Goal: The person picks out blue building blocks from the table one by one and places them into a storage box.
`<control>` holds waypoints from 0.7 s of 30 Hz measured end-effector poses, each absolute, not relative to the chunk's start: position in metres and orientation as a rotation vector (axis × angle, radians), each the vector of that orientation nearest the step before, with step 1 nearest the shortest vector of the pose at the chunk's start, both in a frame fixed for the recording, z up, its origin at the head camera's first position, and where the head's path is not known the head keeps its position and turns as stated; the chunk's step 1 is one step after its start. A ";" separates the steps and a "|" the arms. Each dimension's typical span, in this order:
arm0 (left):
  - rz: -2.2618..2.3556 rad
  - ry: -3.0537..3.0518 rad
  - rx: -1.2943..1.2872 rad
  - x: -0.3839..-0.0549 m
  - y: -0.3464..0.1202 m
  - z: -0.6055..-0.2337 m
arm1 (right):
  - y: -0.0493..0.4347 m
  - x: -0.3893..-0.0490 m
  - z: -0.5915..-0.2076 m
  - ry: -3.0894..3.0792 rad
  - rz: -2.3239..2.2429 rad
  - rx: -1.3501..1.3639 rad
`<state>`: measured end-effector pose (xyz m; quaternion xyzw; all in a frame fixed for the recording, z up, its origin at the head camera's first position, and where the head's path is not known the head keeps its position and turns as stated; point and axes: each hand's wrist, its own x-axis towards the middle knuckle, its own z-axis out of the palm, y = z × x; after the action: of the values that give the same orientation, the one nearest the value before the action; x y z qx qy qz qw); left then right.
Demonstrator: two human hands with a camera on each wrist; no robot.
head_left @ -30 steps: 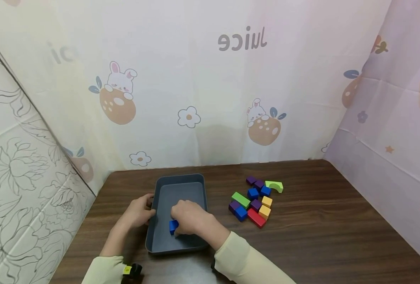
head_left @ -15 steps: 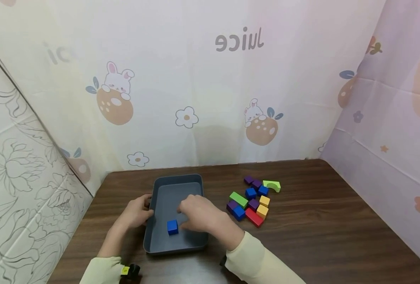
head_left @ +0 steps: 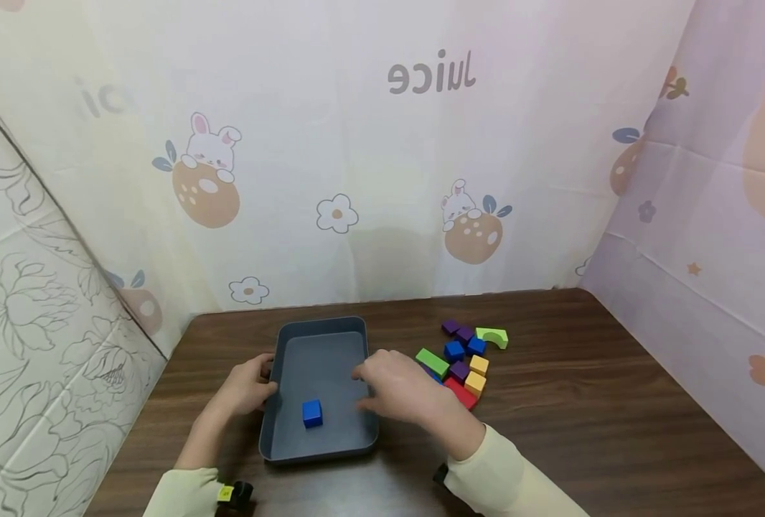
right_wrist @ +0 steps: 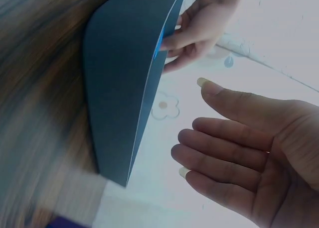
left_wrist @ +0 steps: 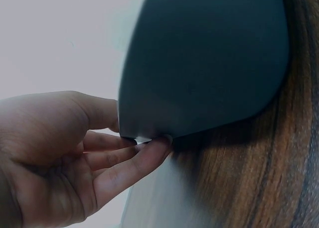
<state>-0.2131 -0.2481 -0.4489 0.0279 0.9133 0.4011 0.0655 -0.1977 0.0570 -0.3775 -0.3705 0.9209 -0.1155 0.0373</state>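
A dark grey rectangular tray [head_left: 318,452] rests on the table, and one blue cube block [head_left: 312,413] lies inside it. My left hand [head_left: 248,386] holds the tray's left side, thumb at the rim and fingers against the outer wall; the left wrist view shows these fingers [left_wrist: 134,171] by the tray's edge. Over the tray's right rim hovers my right hand [head_left: 398,386], with nothing between thumb and fingers. In the right wrist view its palm and loosely bent fingers [right_wrist: 219,163] face the camera.
Right of the tray lies a loose group of blocks: a green bar [head_left: 432,363], a red bar [head_left: 461,393], yellow cubes [head_left: 476,384], purple blocks [head_left: 459,371], blue cubes [head_left: 454,351] and a light green arch [head_left: 493,337]. Printed curtains stand behind the wooden table [head_left: 583,402].
My right hand has let go of the blue cube in the tray and moved right to the tray's right rim. The left hand has stayed at the tray's left side.
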 end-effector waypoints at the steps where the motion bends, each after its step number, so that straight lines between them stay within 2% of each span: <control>1: 1.212 2.753 0.083 -0.213 -0.248 -0.449 | 0.061 -0.198 -0.377 2.832 -0.361 -1.123; 21: 1.208 2.750 0.074 -0.212 -0.247 -0.448 | 0.124 -0.210 -0.369 2.946 -0.498 -1.015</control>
<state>-0.2122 -0.2470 -0.4482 0.0245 0.9132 0.4010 0.0685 -0.2099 0.1239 -0.3689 -0.3215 0.9336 -0.1577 -0.0069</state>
